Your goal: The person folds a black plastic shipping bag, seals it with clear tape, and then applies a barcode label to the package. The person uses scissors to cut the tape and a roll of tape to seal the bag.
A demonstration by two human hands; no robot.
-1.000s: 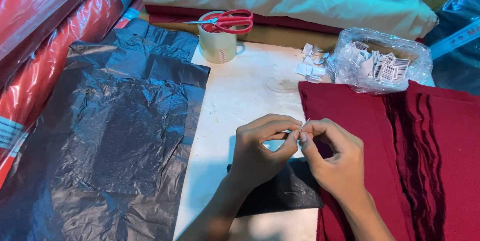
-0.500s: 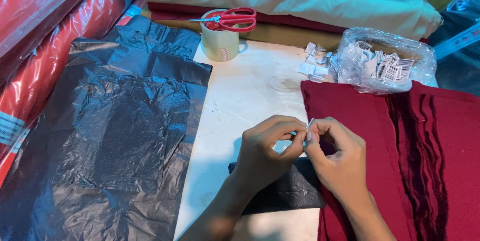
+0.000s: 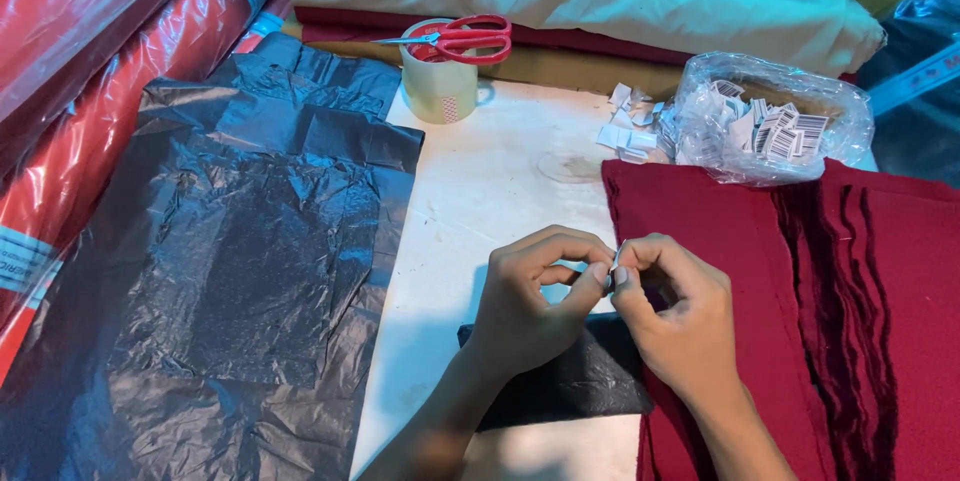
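Head view shows the left hand [image 3: 530,306] and right hand [image 3: 680,316] pinching one small white label [image 3: 618,259] between their fingertips, just beside the dark red cloth stack [image 3: 800,291], over the white tabletop [image 3: 490,191].

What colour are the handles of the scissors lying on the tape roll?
Red, seen in the head view: the metal-bladed scissors rest across the tape roll.
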